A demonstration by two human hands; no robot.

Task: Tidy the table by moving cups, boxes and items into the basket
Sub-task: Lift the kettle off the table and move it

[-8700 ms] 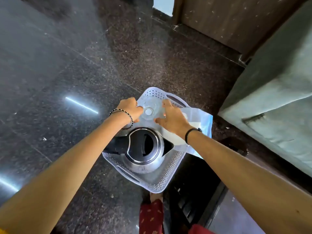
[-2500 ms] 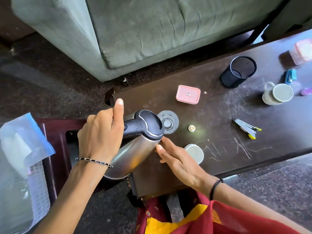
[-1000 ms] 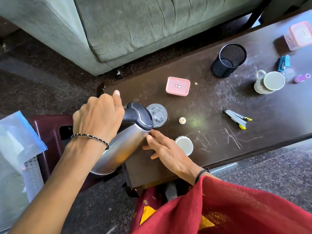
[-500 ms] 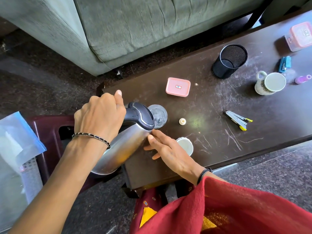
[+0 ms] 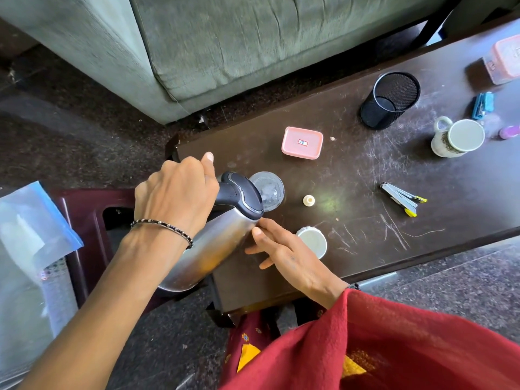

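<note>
My left hand (image 5: 176, 194) grips the black handle of a steel kettle (image 5: 209, 243), which is tilted with its lid end over a clear glass (image 5: 267, 190) on the dark table (image 5: 351, 175). My right hand (image 5: 284, 254) rests with straight fingers against the kettle's side near the lid. A white cup (image 5: 313, 241) stands just right of that hand. Further along the table are a small white cap (image 5: 309, 200), a pink box (image 5: 302, 142), a stapler (image 5: 402, 197), a black mesh holder (image 5: 389, 99) and a mug (image 5: 457, 137). The white basket (image 5: 53, 280) is at the left edge, mostly under a plastic bag (image 5: 26, 235).
A grey sofa (image 5: 225, 43) runs behind the table. A maroon stool (image 5: 92, 218) sits between table and basket. Far right on the table lie a second pink box (image 5: 503, 61), a blue clip (image 5: 482, 105) and a purple item (image 5: 510, 131). My red garment (image 5: 394, 347) fills the bottom right.
Over nine seconds the kettle came out of the basket to the table and was tilted over the glass. In the last second both hands and the kettle have hardly moved.
</note>
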